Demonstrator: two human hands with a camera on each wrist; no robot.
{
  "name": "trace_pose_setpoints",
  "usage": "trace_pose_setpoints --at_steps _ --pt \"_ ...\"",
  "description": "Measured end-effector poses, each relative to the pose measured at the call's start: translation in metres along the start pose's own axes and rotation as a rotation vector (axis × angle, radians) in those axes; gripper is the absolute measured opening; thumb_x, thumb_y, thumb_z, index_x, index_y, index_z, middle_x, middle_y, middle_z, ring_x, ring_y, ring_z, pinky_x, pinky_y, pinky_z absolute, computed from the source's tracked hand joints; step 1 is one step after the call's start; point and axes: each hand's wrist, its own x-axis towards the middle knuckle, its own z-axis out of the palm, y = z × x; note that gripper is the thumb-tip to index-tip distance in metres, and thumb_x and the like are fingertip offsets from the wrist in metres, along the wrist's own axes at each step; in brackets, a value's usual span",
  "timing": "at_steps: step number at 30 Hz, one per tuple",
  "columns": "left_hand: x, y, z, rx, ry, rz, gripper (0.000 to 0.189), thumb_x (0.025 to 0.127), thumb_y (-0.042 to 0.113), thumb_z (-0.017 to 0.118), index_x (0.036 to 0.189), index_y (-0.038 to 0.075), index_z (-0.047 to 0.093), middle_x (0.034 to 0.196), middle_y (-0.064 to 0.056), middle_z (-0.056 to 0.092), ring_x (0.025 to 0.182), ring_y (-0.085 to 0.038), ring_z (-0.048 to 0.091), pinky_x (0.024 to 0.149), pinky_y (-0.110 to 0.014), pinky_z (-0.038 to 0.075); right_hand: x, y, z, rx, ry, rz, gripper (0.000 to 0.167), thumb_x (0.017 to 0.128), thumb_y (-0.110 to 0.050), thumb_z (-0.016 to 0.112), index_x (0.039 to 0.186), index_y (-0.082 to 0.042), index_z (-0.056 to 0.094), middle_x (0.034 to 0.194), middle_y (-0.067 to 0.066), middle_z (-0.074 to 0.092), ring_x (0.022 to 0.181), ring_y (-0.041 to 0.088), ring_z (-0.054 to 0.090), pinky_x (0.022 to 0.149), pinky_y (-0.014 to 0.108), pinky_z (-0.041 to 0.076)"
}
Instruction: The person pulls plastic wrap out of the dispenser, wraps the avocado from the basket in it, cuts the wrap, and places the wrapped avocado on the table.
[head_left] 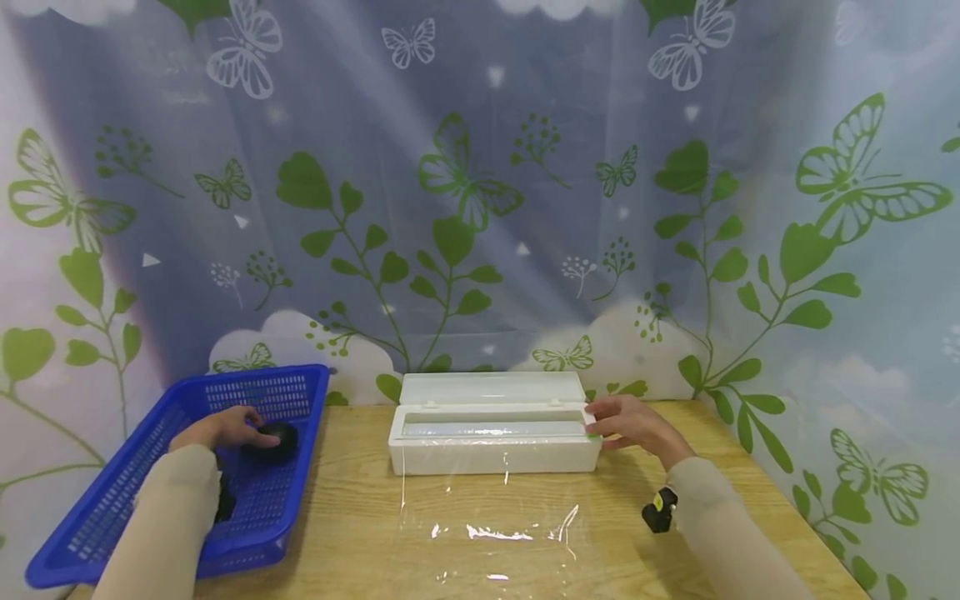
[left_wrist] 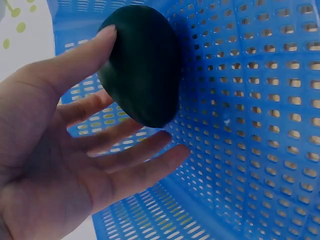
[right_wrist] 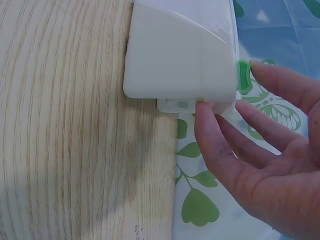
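Observation:
My left hand (head_left: 221, 429) reaches into the blue basket and holds a smooth, dark green oval fruit (left_wrist: 142, 65). In the left wrist view the thumb presses on the fruit's side while fingers reach behind it; the lower fingers extend past it. At the right end of a white plastic-film dispenser box (head_left: 491, 457), my right hand (head_left: 633, 427) grips the corner. Its thumb lies at the box's end in the right wrist view, and a fingertip touches a small green slider (right_wrist: 244, 77). Clear film (head_left: 487, 533) stretches from the box toward me over the table.
The blue perforated basket (head_left: 318, 417) stands at the left, its right wall beside the fruit. The dispenser's lid (head_left: 491, 387) is raised at the back. Behind the wooden table (head_left: 352, 517) hangs a curtain (head_left: 525, 275) with leaves and butterflies.

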Motion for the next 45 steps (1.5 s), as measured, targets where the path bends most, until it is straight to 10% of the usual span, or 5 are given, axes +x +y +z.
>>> trace_pose_setpoints --at_steps 10,25,36,45 --pt "-0.006 -0.007 0.009 -0.219 -0.054 0.008 0.071 0.093 0.031 0.076 0.142 -0.008 0.043 0.136 -0.043 0.042 0.117 -0.05 0.057 0.082 -0.052 0.063 0.003 -0.001 0.002 -0.003 0.0 0.007 0.061 0.095 -0.014 0.073 0.145 0.01 0.047 0.152 0.037 0.042 0.127 0.038 0.06 0.1 0.054 0.057" --pt "-0.012 -0.007 -0.005 -0.153 0.029 0.102 0.068 0.09 0.033 0.08 0.137 -0.008 0.054 0.137 -0.041 0.045 0.105 -0.034 0.064 0.079 -0.045 0.063 0.002 0.002 0.005 -0.025 0.016 0.018 0.06 0.094 -0.013 0.074 0.144 0.01 0.049 0.149 0.036 0.046 0.119 0.03 0.063 0.096 0.05 0.06" --pt "-0.028 0.024 -0.024 -0.147 0.118 0.243 0.071 0.091 0.041 0.078 0.142 -0.002 0.054 0.144 -0.037 0.049 0.107 -0.03 0.069 0.081 -0.043 0.064 -0.004 0.004 0.002 -0.005 0.021 0.002 0.062 0.096 -0.014 0.071 0.147 0.01 0.045 0.153 0.037 0.04 0.134 0.044 0.054 0.097 0.051 0.059" --pt "-0.049 0.06 -0.023 -0.204 0.148 0.373 0.062 0.093 0.034 0.078 0.142 0.004 0.055 0.126 -0.031 0.062 0.099 -0.024 0.07 0.077 -0.037 0.064 -0.003 0.004 0.003 -0.006 0.039 0.0 0.061 0.096 -0.016 0.071 0.146 0.009 0.046 0.152 0.036 0.043 0.121 0.031 0.063 0.094 0.046 0.061"
